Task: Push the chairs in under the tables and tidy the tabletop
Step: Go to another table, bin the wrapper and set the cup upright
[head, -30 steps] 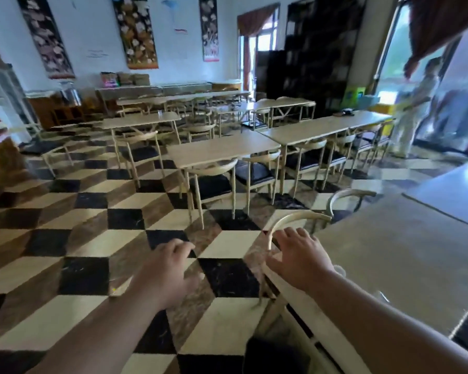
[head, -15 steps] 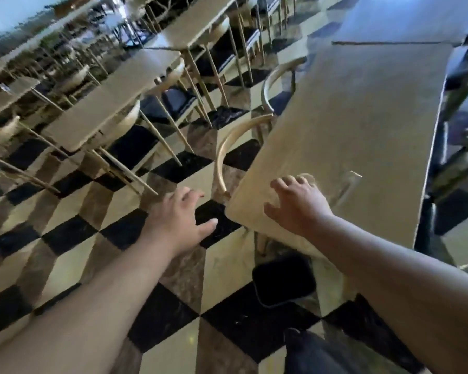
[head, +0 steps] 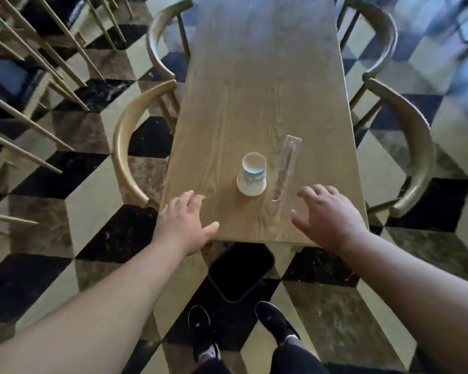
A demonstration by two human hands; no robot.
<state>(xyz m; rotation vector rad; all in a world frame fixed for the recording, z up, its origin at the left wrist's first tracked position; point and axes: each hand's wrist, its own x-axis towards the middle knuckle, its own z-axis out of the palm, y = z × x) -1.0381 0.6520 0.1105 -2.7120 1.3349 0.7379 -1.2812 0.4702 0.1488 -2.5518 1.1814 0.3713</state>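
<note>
Near the short end of the wooden desk (head: 254,76) you stood with both arms stretched forward. Your left hand (head: 185,222) hovered at the desk's left corner, fingers (head: 192,197) spread wide and holding nothing. Your right hand (head: 327,214) hung over the right side, fingers likewise splayed and empty. Between your hands a paper cup (head: 251,174) stood upside down, a clear plastic sleeve (head: 285,168) lying just beside it. Four curved-back chairs, such as the near left one (head: 127,139), flanked the desk.

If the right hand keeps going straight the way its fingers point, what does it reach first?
Probably the clear plastic sleeve lying just ahead of the right hand; the paper cup sits further left. Height above the table is unclear.
</note>
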